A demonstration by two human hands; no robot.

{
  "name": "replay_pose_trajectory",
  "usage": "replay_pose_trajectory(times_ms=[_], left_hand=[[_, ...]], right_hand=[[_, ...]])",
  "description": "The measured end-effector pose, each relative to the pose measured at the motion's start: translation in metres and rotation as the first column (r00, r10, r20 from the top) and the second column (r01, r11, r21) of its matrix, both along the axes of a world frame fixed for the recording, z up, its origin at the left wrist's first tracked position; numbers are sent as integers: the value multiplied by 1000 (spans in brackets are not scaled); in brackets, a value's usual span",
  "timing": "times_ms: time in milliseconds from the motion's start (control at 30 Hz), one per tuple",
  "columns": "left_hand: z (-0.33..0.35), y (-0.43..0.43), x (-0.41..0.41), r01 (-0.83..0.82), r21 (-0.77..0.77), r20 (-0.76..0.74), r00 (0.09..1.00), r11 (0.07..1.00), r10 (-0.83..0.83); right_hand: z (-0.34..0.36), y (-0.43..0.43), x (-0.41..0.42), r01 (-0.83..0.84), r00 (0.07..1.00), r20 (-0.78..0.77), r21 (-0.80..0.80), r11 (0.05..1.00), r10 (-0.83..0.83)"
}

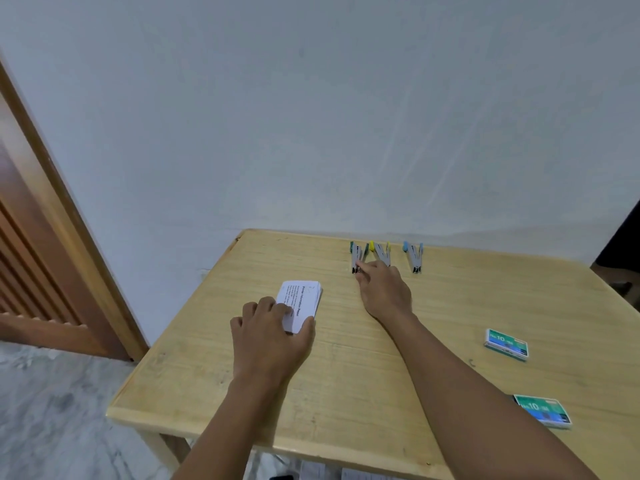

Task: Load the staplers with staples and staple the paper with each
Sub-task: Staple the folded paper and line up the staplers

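Three small staplers lie in a row at the table's far edge, all with their arms spread apart: a green one (356, 257), a yellow one (381, 251) and a blue one (414, 257). My right hand (384, 291) reaches between the green and yellow staplers, its index finger stretched out and touching the green stapler's near tip. A folded stack of white printed paper (303, 301) lies left of centre. My left hand (272, 332) holds its near end, fingers on top and thumb against its right side.
Two green-and-blue staple boxes lie on the right of the wooden table (346, 382), one further back (506, 344) and one near the front edge (542, 415). A wooden door (38, 278) stands at the left, a dark object (621, 244) at the right edge.
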State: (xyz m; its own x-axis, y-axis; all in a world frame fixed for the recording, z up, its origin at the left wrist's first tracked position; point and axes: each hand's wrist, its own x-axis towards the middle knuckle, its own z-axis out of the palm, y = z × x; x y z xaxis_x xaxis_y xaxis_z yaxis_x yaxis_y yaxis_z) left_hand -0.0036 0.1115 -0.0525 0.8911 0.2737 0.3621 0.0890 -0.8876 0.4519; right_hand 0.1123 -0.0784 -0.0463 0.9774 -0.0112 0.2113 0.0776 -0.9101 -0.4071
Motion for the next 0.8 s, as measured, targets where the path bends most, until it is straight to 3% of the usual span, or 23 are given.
replay_pose_trajectory(times_ms=[267,533,800], left_hand=[[9,-2,14,-7,56,-143,990,998,15],[9,6,104,-5,54,-238,971,999,17],[4,6,143,-39,97,-221,973,995,60]], right_hand=[[-2,1,4,35,999,-20,96,995,-33],[-3,2,6,66,998,-15,102,993,-65],[-7,1,11,80,997,13,106,991,-81]])
